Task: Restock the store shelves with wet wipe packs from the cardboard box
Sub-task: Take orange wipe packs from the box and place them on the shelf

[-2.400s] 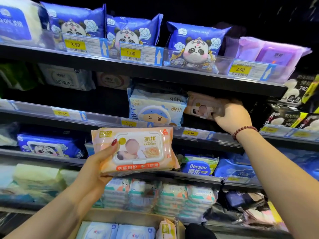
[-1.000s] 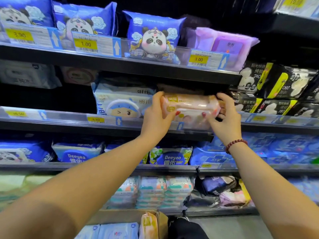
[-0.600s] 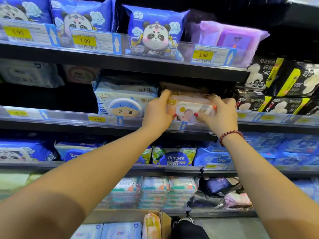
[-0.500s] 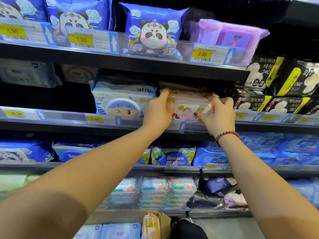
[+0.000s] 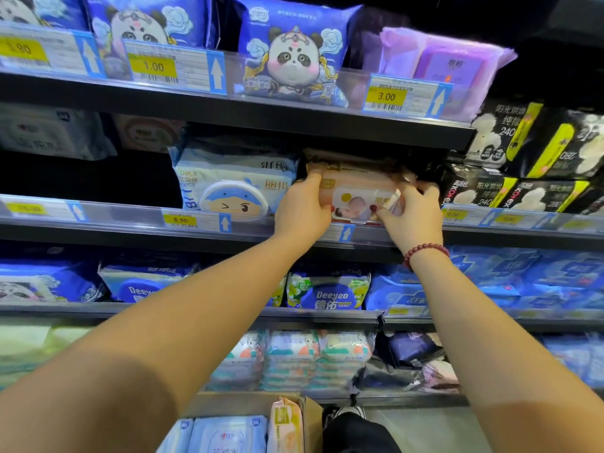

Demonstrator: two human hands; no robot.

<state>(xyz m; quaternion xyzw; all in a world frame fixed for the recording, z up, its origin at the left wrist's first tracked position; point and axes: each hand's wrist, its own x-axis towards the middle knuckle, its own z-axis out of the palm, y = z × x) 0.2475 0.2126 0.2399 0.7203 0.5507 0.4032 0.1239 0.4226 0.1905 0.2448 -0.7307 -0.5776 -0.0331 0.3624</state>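
A peach wet wipe pack (image 5: 356,192) with a baby picture sits in a slot on the second shelf (image 5: 130,228), on top of another peach pack behind it. My left hand (image 5: 302,209) grips its left end and my right hand (image 5: 411,212) grips its right end. The pack stands between a blue-and-white pack (image 5: 228,188) and black packs (image 5: 510,191). At the bottom, the cardboard box (image 5: 312,420) holds light blue packs (image 5: 225,434) and one upright peach pack (image 5: 284,426).
The top shelf carries blue panda packs (image 5: 291,57) and a purple pack (image 5: 451,67). Deeyeo packs (image 5: 327,292) and blue packs fill the third shelf; stacked small packs (image 5: 294,358) lie on the lowest. Price tags line every shelf edge. The second shelf's left part is dark.
My left hand brought the peach pack up from chest height to the second shelf. Both hands then turned it face-front and pushed it into the slot.
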